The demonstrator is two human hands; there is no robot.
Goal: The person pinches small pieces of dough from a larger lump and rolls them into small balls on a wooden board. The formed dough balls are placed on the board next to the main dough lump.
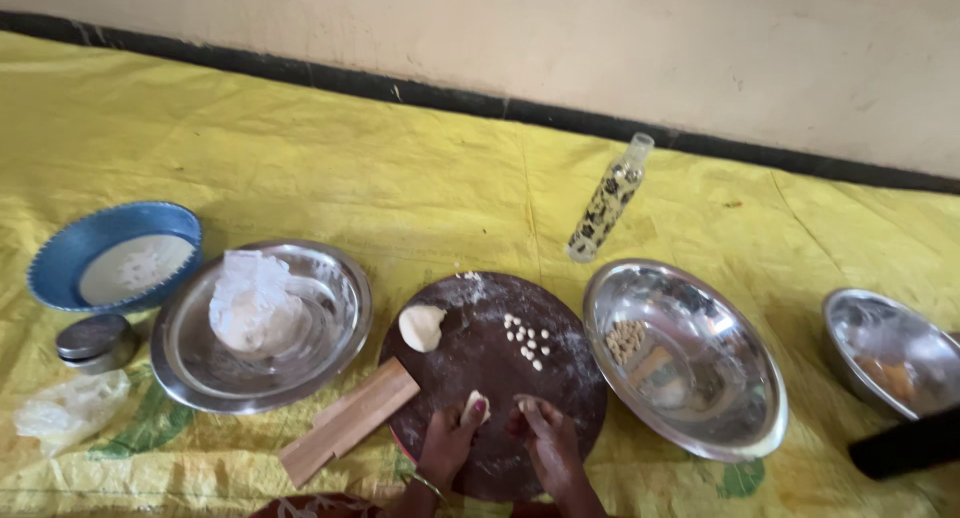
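Working low in the middle of the frame, we have both hands over the round dark board, which is dusted with flour. Our left hand has its fingers closed around a small piece of dough, which pokes out above the fingertips. Our right hand sits just beside it, fingertips curled down and pinched together near the board; whether it holds a bit of dough we cannot tell.

As for progress, a cluster of small dough pellets already lies on the board, just above our right hand, and more tiny pieces rest inside the steel bowl at right of centre. So we judge a fair number shaped. Plenty seems left: a larger dough lump waits at the board's upper left edge, apart from our hands, and a bigger mass under clear plastic wrap sits in the wide steel basin left of centre.

Touching the board's lower left edge lies a wooden block. Farther left are a blue bowl and a small round tin. A patterned bottle stands above the bowl, on the yellow sheet.
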